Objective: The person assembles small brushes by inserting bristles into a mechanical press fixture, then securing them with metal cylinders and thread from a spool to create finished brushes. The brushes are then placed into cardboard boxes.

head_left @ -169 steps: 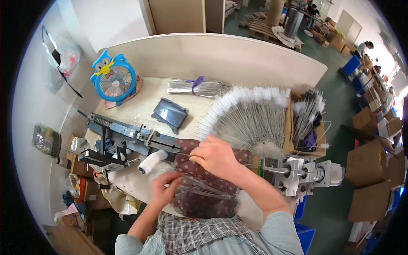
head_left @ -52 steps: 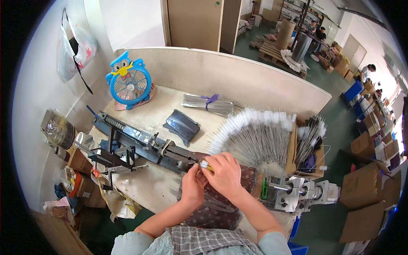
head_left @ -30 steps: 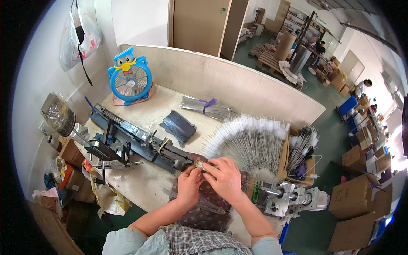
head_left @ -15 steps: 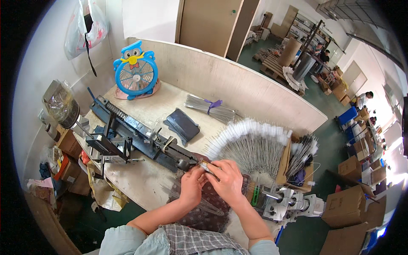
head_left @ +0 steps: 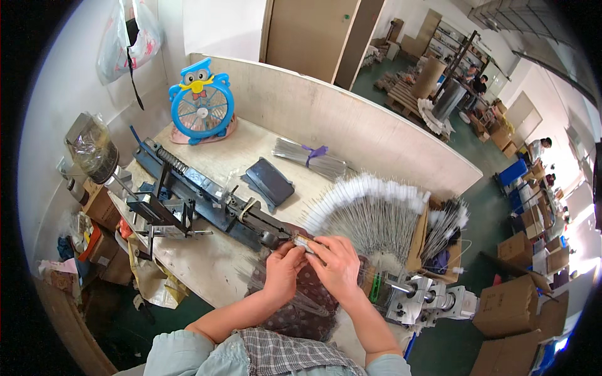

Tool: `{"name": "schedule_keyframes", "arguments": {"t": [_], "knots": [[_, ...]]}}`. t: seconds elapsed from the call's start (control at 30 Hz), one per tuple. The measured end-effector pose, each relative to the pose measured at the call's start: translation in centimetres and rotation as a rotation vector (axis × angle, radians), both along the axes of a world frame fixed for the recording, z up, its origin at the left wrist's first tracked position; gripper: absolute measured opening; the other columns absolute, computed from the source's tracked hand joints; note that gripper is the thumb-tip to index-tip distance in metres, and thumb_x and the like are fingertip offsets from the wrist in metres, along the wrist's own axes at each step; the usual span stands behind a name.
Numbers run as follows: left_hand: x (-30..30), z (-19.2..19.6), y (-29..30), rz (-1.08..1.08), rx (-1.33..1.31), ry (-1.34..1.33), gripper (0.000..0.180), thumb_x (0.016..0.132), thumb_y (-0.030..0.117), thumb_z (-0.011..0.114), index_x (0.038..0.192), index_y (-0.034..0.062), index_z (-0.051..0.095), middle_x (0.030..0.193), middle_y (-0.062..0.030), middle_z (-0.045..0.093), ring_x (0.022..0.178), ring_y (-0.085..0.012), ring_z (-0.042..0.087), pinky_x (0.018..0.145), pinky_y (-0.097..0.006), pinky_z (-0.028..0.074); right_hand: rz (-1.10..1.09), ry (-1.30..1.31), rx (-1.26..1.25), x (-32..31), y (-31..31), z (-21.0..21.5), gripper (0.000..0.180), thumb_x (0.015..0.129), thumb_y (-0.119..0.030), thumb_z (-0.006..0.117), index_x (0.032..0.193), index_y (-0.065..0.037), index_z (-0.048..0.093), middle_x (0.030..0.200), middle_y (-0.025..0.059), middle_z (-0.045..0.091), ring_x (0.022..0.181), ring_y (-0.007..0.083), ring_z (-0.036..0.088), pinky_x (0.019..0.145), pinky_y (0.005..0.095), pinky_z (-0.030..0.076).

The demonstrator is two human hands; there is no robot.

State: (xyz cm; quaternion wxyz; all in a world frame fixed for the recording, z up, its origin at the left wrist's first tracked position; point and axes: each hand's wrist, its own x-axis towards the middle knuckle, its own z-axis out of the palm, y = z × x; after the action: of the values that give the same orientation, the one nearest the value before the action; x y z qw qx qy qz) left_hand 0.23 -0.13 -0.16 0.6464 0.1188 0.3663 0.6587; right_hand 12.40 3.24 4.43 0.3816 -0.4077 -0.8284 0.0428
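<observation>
Both my hands meet at the near end of a long dark metal bench tool [head_left: 216, 199]. Between their fingertips is a small whitish piece with a tan edge [head_left: 303, 242]; its kind is too small to tell. My right hand [head_left: 337, 263] is closed, thumb and fingers pinching this piece from the right. My left hand [head_left: 283, 271] is closed beside the tool's rounded metal end [head_left: 269, 239], its fingertips pressed together; what they pinch is hidden. Below lies a dark dotted cloth [head_left: 301, 313] with thin wires [head_left: 307, 302] on it.
Many white-tipped wire brushes [head_left: 370, 210] fan out at right, beside a cardboard box [head_left: 419, 241] of more. A metal clamping device [head_left: 433, 299] stands at the right edge. A tied wire bundle [head_left: 310, 156], dark pouch [head_left: 269, 183] and blue fan [head_left: 202, 109] sit farther back.
My fingers have shifted slightly at the tool's end, and more of the small whitish piece shows between them. The tools and brushes stay in place.
</observation>
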Motion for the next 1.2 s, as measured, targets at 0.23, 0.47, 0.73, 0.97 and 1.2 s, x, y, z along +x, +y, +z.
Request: {"name": "schedule_keyframes", "arguments": {"t": [0.23, 0.47, 0.73, 0.97, 1.2], "knots": [[0.1, 0.5, 0.1, 0.033, -0.003, -0.08, 0.012, 0.088, 0.009, 0.056, 0.097, 0.0019, 0.059, 0.091, -0.0042, 0.062, 0.084, -0.0122, 0.06, 0.077, -0.027, 0.047, 0.002, 0.013, -0.002, -0.1, 0.2, 0.3, 0.024, 0.065, -0.012, 0.076, 0.088, -0.009, 0.069, 0.09, 0.0024, 0.064, 0.084, 0.0229, 0.06, 0.072, 0.0331, 0.048], [0.2, 0.5, 0.2, 0.026, -0.005, -0.008, 0.012, 0.089, 0.012, 0.053, 0.095, 0.002, 0.059, 0.09, -0.0049, 0.062, 0.082, -0.0131, 0.06, 0.078, -0.028, 0.048, -0.008, 0.0, -0.028, 0.3, 0.0, 1.2, 0.026, 0.065, -0.015, 0.077, 0.089, -0.008, 0.069, 0.09, 0.0034, 0.064, 0.085, 0.0236, 0.059, 0.072, 0.0334, 0.048], [-0.5, 1.0, -0.5, 0.047, -0.108, -0.074, 0.043, 0.096, 0.044, 0.039, 0.103, 0.0031, 0.05, 0.098, -0.0102, 0.058, 0.089, -0.0199, 0.058, 0.082, -0.036, 0.047, -0.068, -0.18, -0.117, 1.7, -1.3, 1.0, 0.016, 0.069, -0.013, 0.073, 0.083, -0.008, 0.067, 0.082, 0.0034, 0.062, 0.084, 0.0235, 0.057, 0.072, 0.036, 0.045], [-0.5, 1.3, -0.7, -0.083, -0.054, 0.063, 0.053, 0.096, 0.05, 0.034, 0.112, 0.0006, 0.048, 0.11, -0.0116, 0.055, 0.099, -0.0217, 0.055, 0.087, -0.035, 0.044, -0.052, -0.118, -0.127, 2.6, -1.6, 1.6, 0.017, 0.071, -0.011, 0.07, 0.088, -0.007, 0.066, 0.081, 0.0041, 0.062, 0.083, 0.0233, 0.057, 0.072, 0.0361, 0.045], [-1.8, 1.6, -3.2, -0.277, -0.101, 0.253, 0.043, 0.094, 0.02, 0.048, 0.131, -0.0002, 0.041, 0.127, -0.0145, 0.051, 0.117, -0.0264, 0.051, 0.093, -0.036, 0.043, -0.023, 0.041, -0.201, 5.0, -3.6, 1.0, 0.014, 0.074, -0.011, 0.069, 0.088, -0.007, 0.067, 0.085, 0.0058, 0.065, 0.072, 0.0246, 0.061, 0.063, 0.0339, 0.049]]}}
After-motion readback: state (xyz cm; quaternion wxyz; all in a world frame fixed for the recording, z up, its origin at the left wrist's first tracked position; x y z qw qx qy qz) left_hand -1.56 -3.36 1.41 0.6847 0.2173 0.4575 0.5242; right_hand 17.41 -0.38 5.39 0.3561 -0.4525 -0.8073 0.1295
